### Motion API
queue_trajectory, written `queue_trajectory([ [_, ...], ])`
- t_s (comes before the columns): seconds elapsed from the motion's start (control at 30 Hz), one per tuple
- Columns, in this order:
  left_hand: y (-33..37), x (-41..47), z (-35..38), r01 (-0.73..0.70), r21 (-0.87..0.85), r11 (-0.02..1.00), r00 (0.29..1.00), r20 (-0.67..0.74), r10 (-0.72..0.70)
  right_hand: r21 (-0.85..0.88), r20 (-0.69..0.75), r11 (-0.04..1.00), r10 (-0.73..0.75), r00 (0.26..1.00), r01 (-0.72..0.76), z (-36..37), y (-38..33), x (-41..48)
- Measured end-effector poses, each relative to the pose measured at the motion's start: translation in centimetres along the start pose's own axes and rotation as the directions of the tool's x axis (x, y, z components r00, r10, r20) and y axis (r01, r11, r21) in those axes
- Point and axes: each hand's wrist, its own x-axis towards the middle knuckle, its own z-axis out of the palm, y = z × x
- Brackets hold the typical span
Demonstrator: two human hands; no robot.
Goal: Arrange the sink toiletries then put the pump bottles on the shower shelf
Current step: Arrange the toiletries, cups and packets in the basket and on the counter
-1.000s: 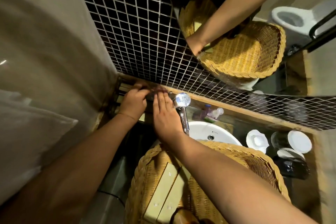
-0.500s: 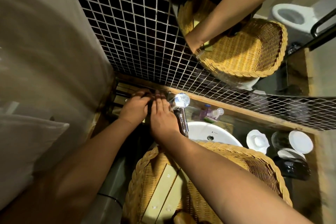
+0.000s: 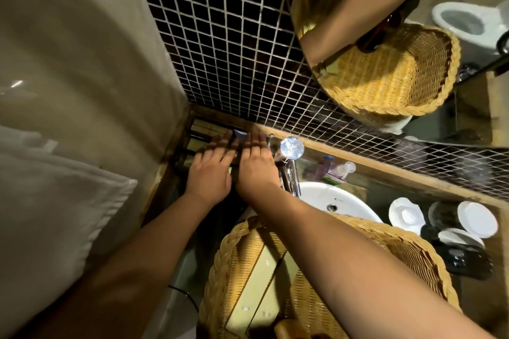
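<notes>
At the back left corner of the sink counter lies a dark tray with a row of pale toiletry packets point(image 3: 199, 129). My left hand point(image 3: 210, 170) and my right hand point(image 3: 256, 166) rest side by side on it, fingers stretched out flat, gripping nothing. A small bluish packet point(image 3: 239, 133) shows between the fingertips. A wicker basket point(image 3: 407, 250) sits under my right forearm and holds long pale green boxes point(image 3: 256, 286). Small bottles point(image 3: 337, 168), one with a pump top, lie behind the white basin point(image 3: 322, 198).
A chrome tap point(image 3: 292, 150) stands just right of my right hand. White lidded cups point(image 3: 478, 219) and a dark object point(image 3: 462, 260) crowd the counter's right end. A white towel point(image 3: 55, 201) hangs at left. The mirror point(image 3: 385, 77) reflects the basket and a toilet.
Both hands have gone from curled over the packets to lying flat with fingers stretched toward the tiled wall. The view has shifted slightly.
</notes>
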Motion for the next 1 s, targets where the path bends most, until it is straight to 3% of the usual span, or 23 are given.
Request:
queue_trajectory([
  [0.27,0.5,0.6,-0.2,0.016,-0.006,1.0,0.999,0.04,-0.016,-0.195,-0.016,0.98,-0.056,0.998,0.051,0.8,-0.1,0.1],
  [0.67,1.5,0.1,-4.3,0.059,0.025,0.998,0.998,-0.011,-0.059,-0.127,-0.008,0.99,-0.057,0.998,0.056,-1.5,0.5,-3.1],
  [0.87,3.5,-2.3,-6.0,0.099,-0.076,0.992,0.987,-0.117,-0.108,-0.205,-0.057,0.96,-0.209,0.976,0.193,-3.0,1.1,-6.2],
  [1.0,5.1,-3.7,-6.7,0.166,-0.087,0.982,0.983,-0.07,-0.172,-0.148,-0.059,0.966,-0.224,0.973,0.213,-3.9,1.4,-8.7],
])
